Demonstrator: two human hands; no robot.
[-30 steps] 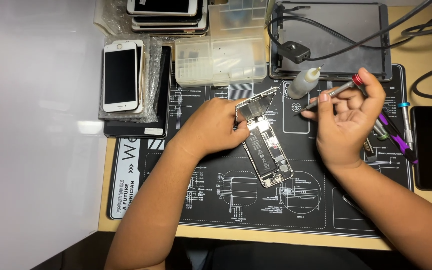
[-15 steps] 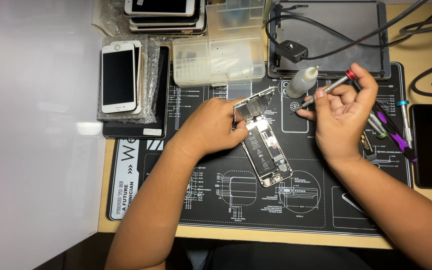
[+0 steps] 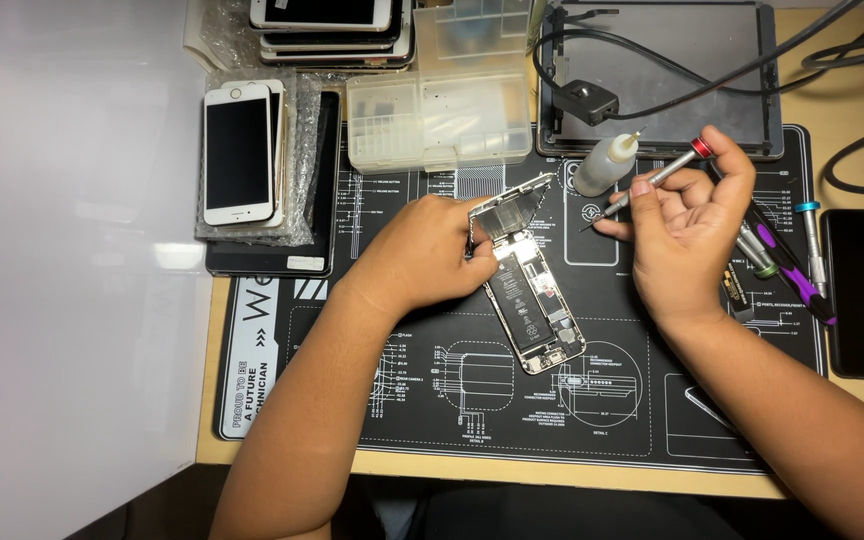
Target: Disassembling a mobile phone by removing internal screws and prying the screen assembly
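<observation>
Opened phone (image 3: 534, 305): lies slantwise at the middle of the black work mat (image 3: 512, 400) on the bench (image 3: 832, 70), its back shell flat and its insides facing up, so the parts can be reached from above. Screen panel (image 3: 510, 208): swung up from the shell's far end and standing tilted, apparently still joined there. Left hand (image 3: 430, 252): curled closed round the phone's upper edge where panel meets shell, propping the panel and, it seems, steadying the body against sliding. Right hand (image 3: 687, 225): fingers pinched shut on a slim screwdriver (image 3: 652, 182) with a red cap, held raised just beside the phone, tip pointing down toward the mat and touching nothing. Small white dropper bottle (image 3: 604, 165): upright just behind the tip, within easy reach. Spare drivers (image 3: 787, 270): laid in a row at the mat's right edge. Clear parts box (image 3: 439, 118) and stacked phones (image 3: 242, 155): parked at the far left, away from the working patch.
</observation>
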